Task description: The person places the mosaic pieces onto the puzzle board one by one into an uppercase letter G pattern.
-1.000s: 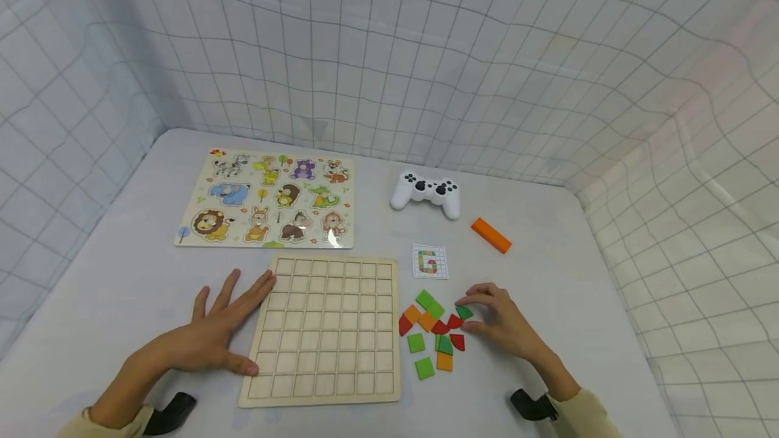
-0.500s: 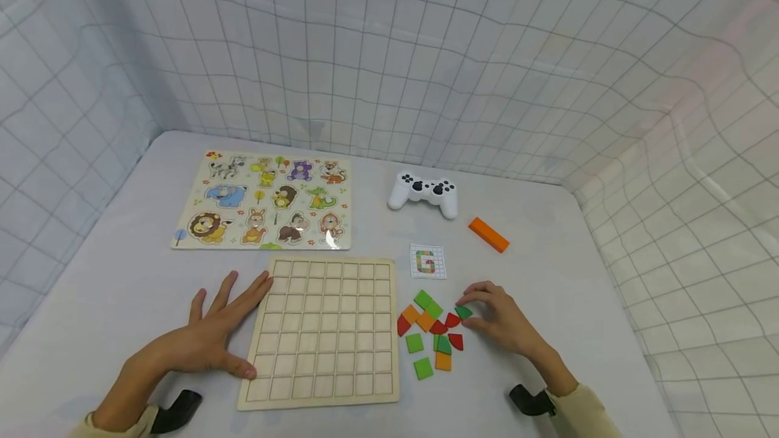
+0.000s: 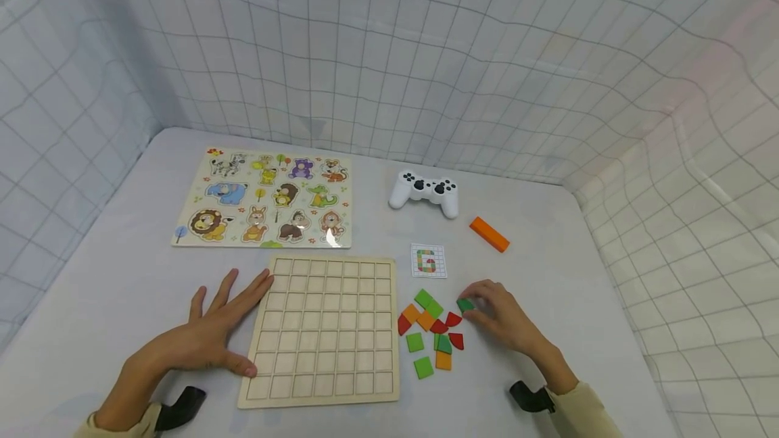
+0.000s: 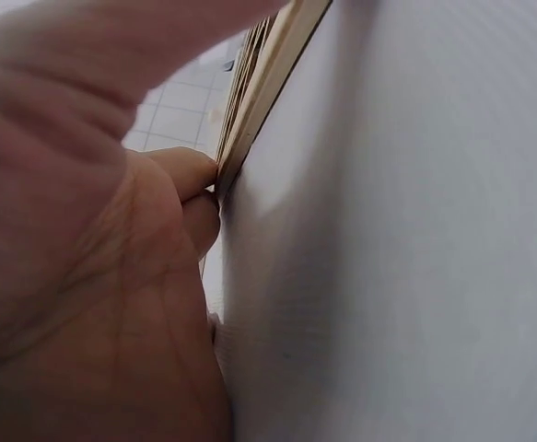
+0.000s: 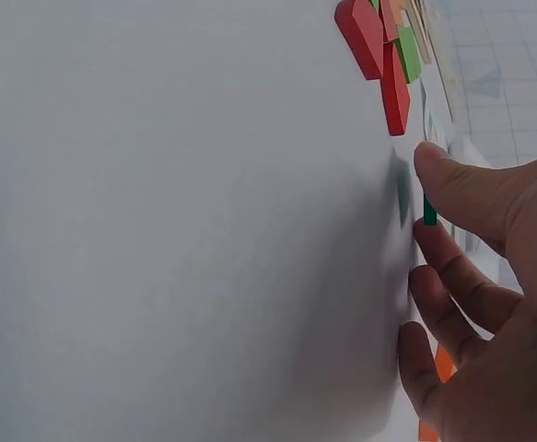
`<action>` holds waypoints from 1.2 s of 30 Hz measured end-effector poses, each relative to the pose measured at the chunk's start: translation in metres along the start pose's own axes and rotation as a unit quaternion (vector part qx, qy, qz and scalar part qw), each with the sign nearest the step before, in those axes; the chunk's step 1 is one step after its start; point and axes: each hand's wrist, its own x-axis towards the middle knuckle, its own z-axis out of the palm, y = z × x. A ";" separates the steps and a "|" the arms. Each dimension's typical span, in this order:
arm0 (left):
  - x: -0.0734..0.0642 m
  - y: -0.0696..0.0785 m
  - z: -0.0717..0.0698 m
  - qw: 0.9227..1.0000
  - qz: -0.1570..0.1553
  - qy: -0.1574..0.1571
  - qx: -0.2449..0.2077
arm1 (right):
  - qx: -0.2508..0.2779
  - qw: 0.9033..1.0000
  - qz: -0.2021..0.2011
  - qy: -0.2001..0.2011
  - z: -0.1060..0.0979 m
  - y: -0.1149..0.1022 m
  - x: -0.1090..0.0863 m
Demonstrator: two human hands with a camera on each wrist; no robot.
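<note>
- Your left hand (image 3: 203,340) lies flat, fingers straight, gripping nothing, against the left edge of the pale wooden grid board (image 3: 325,328). If it presses sideways, I think the board can slide into the tiles.
- Right of the board lies the loose heap of green, orange and red flat tiles (image 3: 431,333). A careless sweep may scatter it.
- Your right hand (image 3: 502,320), right of the board beyond the heap, pinches a small dark green tile (image 3: 465,305) just off the table. The pinch is only at the fingertips (image 5: 448,180), so the tile could slip out.
</note>
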 end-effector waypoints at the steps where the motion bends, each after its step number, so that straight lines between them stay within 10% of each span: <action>1: 0.000 0.000 0.000 1.000 -0.001 0.000 0.000 | 0.000 1.000 -0.002 0.001 0.000 0.000 0.000; 36: 0.001 -0.001 0.001 1.000 -0.004 0.003 -0.004 | 0.164 0.985 -0.037 -0.033 0.022 -0.071 0.078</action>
